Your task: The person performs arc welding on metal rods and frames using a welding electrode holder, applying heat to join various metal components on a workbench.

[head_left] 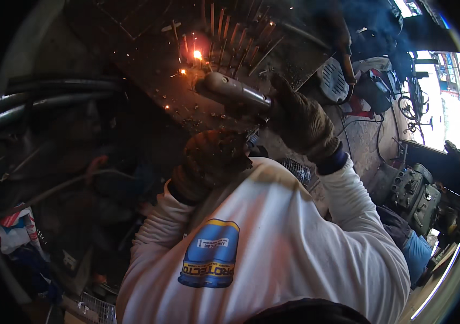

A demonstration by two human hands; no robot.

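My right hand (306,120), in a brownish work glove, is closed around the near end of a grey metal cylinder (235,90). The cylinder points away to the left, and its rounded far end lies close to a bright orange glow with flying sparks. My left hand (213,156), in a dark glove, is curled in front of my shirt, lower and to the left of the cylinder. What its fingers hold, if anything, is lost in shadow. Past the glow, several thin metal rods (224,29) stand up from a dark work surface (149,59).
Metal pipes (57,97) lie at the left. On the right are a slotted metal plate (333,80), a cable on the floor and a greasy machine part (414,194). A bicycle (410,108) stands near the bright doorway. Smoke drifts at the upper right.
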